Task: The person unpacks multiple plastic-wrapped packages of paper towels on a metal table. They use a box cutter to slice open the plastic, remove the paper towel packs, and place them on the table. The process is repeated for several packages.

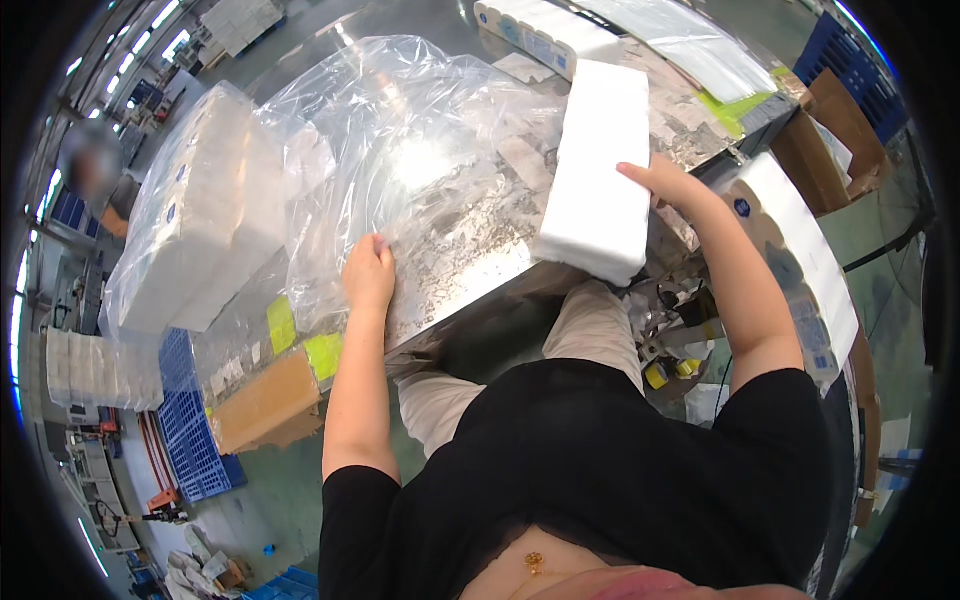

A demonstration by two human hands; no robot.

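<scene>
My right hand (664, 186) grips the right side of a long white wrapped pack (598, 165), its thumb lying on the top face. The pack rests at the table's near edge, close to my body. My left hand (371, 272) is closed at the near edge of a large clear plastic bag (420, 130), pinching its film. The bag spreads crumpled across the middle of the metal table (480, 265). At its left end, white packs (205, 210) stand side by side under the film.
More white packs lie at the far edge (545, 32) and in a row on my right (795, 260). A cardboard piece (265, 400) and a blue pallet (195, 410) are at the left. An open carton (825, 150) stands far right. Another person (95, 170) is at the far left.
</scene>
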